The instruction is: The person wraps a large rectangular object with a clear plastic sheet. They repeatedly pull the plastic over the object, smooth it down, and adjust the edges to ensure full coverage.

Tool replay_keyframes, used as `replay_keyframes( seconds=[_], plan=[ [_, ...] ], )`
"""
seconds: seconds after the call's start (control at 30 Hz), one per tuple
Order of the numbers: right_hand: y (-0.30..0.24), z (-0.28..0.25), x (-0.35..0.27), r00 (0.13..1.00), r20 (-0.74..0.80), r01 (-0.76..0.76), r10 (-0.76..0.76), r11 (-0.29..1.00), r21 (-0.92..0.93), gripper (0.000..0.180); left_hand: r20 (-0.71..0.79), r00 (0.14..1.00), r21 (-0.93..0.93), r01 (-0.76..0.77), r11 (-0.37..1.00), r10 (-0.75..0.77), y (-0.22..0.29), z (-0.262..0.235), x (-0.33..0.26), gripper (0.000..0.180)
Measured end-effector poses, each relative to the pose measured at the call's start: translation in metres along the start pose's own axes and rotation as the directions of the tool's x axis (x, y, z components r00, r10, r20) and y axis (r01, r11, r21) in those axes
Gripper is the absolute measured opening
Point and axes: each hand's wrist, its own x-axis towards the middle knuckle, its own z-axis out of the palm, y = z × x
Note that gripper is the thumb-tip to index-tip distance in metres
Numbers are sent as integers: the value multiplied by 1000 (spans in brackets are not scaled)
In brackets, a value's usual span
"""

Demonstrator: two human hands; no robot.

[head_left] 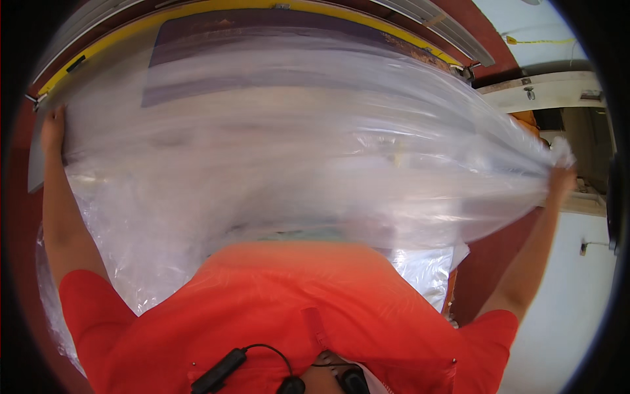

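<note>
We see the plastic sheet spread between the left hand at its left edge and the right hand at its right corner; beneath it lies the board. Behind the board runs the rail; right of the right hand stands the cabinet.

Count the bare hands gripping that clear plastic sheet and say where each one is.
2. The left hand grips the wide clear plastic sheet at its far left edge; the right hand bunches its far right end. No other hands show, though the sheet could hide some.
</note>
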Motion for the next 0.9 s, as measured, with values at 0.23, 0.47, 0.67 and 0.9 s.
replay_keyframes(
  seconds=[0.23, 0.47, 0.67, 0.9],
  plan=[
    [-227, -117, -96, 728, -522, 684, -445, 419, 596, 42, -2, 999, 108, 50, 993, -50, -19, -41, -10, 45],
    [-281, 21, -143, 625, 354, 220, -696, 592, 775, 43, 33, 999, -30, 25, 999, -24, 11, -32, -21, 34],
    [-330, 162, -111, 718, 264, 424, -644, 705, 568, 53, -39, 999, -114, -39, 993, 35, 17, -33, -24, 32],
    [-393, 36, -120, 735, 70, 341, -675, 456, 822, 59, -22, 999, 40, -32, 999, 33, -28, -35, -22, 31]
  ],
)
